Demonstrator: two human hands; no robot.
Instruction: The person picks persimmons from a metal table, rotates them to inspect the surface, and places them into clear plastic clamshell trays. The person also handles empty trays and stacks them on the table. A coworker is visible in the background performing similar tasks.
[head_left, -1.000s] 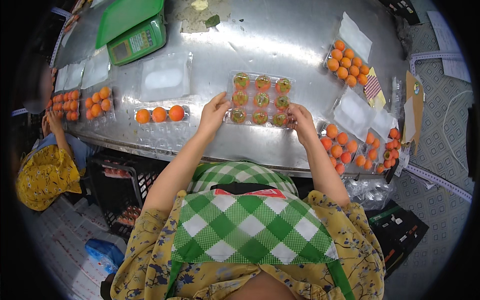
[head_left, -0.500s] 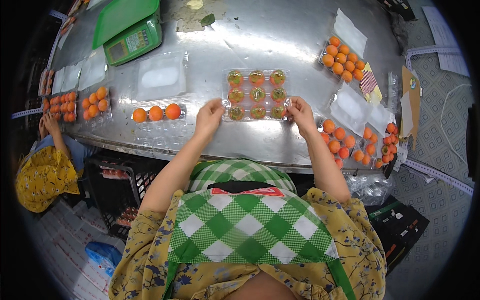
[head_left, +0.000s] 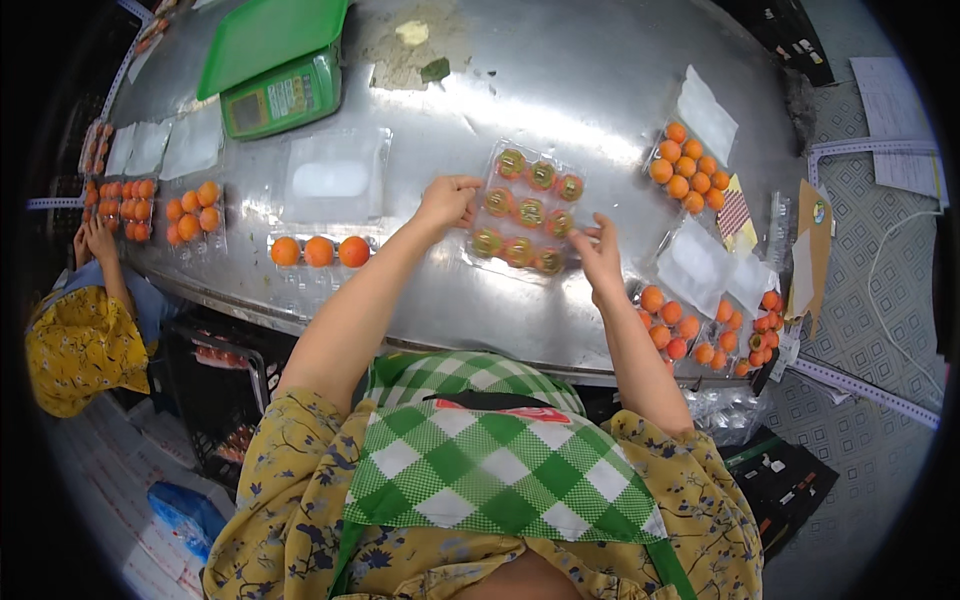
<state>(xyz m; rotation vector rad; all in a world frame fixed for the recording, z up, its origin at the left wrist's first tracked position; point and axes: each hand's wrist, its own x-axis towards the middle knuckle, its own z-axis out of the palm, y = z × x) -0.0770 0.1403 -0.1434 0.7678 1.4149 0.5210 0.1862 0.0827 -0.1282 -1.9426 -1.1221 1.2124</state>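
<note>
A clear plastic box (head_left: 497, 268) holds several orange persimmons (head_left: 530, 212), their green leafy tops facing up. It sits askew on the metal table in front of me. My left hand (head_left: 447, 207) grips its left edge with bent fingers. At the opposite edge, my right hand (head_left: 598, 255) has its fingertips on the plastic, with one finger raised a little. Both forearms reach in from below.
Left of me lie an open box with a row of persimmons (head_left: 319, 251) and a green scale (head_left: 280, 95). Filled boxes (head_left: 690, 168) and loose-lidded packs (head_left: 662, 320) line the right side. A co-worker in a yellow sleeve (head_left: 92, 345) works at far left.
The persimmon box has turned clockwise and shifted slightly right. My left hand has moved right along with it, while my right hand has changed its hold. The whole view has shifted slightly.
</note>
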